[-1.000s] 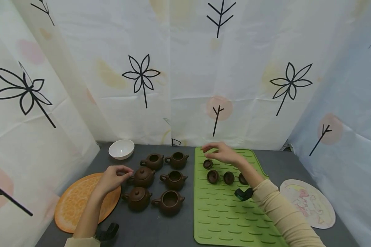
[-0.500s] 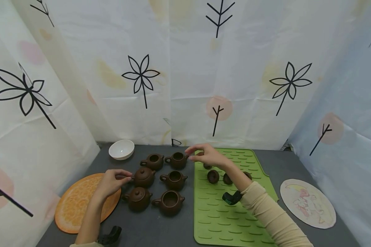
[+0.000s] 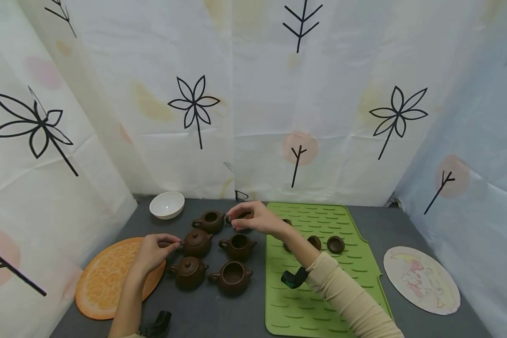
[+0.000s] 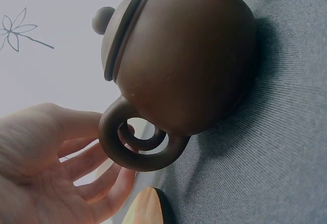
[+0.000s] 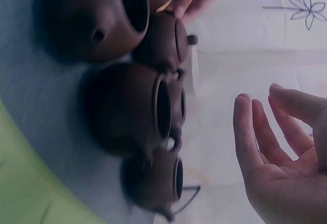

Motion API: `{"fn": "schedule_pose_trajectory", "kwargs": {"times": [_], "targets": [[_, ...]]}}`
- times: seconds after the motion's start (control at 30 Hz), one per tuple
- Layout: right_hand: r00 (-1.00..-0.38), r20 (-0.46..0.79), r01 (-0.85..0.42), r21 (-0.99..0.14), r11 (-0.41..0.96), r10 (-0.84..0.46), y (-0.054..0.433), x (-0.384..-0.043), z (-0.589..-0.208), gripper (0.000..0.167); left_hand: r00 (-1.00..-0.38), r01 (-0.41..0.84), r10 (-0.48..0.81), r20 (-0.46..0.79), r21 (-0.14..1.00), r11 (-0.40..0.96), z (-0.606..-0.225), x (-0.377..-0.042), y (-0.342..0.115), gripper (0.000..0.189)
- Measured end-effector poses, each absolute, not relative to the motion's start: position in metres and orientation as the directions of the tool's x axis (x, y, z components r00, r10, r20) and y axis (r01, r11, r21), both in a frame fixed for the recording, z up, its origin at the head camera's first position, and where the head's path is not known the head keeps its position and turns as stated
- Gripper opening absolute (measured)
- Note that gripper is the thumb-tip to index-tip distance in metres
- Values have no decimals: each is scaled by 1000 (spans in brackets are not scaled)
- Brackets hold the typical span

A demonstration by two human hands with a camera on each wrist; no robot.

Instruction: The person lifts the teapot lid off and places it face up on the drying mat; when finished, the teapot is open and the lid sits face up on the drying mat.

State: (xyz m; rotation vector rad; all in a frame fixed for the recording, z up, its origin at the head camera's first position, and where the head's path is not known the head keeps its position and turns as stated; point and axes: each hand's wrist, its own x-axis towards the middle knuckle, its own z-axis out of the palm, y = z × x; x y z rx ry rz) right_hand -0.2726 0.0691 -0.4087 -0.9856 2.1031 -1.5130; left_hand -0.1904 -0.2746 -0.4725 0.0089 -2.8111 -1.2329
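Note:
In the head view, my left hand (image 3: 152, 253) pinches the handle of a brown lidded teapot (image 3: 196, 243), the middle one of the left column. The left wrist view shows the left hand (image 4: 56, 163) behind the handle of a nearer lidded teapot (image 4: 186, 55); the far fingertips are partly hidden. My right hand (image 3: 257, 218) hovers over the back right lidless teapot (image 3: 246, 230) and mostly covers it. In the right wrist view, the right hand's (image 5: 286, 152) thumb and fingers are apart, with nothing between them. Other lidless teapots (image 3: 232, 277) stand close by.
Several small brown lids (image 3: 335, 244) lie on a green mat (image 3: 321, 300) at right, some hidden by the right arm. A white bowl (image 3: 167, 205) stands at back left. An orange round mat (image 3: 97, 281) lies at left, a pale round mat (image 3: 422, 280) at far right.
My right hand has moved left from above the lids on the green mat to over the back right teapot. The left hand has stayed at the teapot handle, dipping slightly.

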Motion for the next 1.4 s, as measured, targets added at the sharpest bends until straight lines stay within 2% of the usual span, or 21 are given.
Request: {"fn": "schedule_pose_trajectory", "kwargs": {"times": [0.2,0.33,0.7,1.4], "targets": [[-659,102,-336,-926,170,-745,37,-270,-412,32,-998,17,-38,58,741,671,-473,-191,-275,15],[-661,83,-306,-937,167,-746,17,-269,-417,33,-998,10,-41,50,746,666,-475,-191,-275,16],[-721,8,-196,-961,194,-693,-26,-272,-438,32,-998,12,-33,44,762,648,-477,-193,-276,16],[-800,-12,-242,-909,339,-600,-51,-270,-453,15,-999,15,-25,42,756,654,-478,-193,-278,17]]}}
